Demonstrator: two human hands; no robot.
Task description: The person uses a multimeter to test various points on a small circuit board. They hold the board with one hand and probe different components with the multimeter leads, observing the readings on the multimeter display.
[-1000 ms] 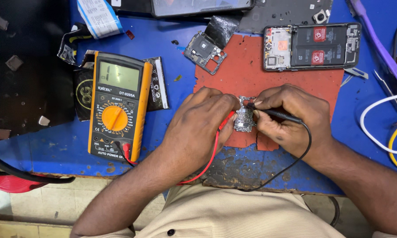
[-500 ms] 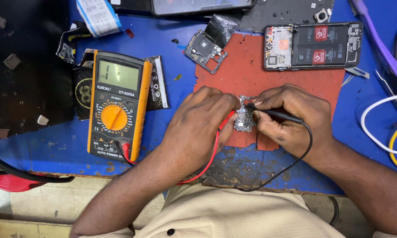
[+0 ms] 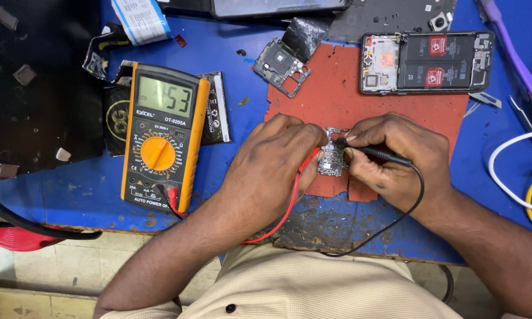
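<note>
On the red mat (image 3: 337,88) at the middle of the blue surface (image 3: 236,53), a small circuit board (image 3: 332,155) is pinned between both hands. The black probe (image 3: 377,153) is grasped in the clenched grip of the right hand (image 3: 396,158), its tip set on the board. The left hand (image 3: 273,165) is closed on the red probe lead (image 3: 289,201), its fingertips touching the board's left edge. Well left, a yellow multimeter (image 3: 162,136) lies face up. Beyond the mat's far edge, an opened phone (image 3: 426,62) is laid flat.
</note>
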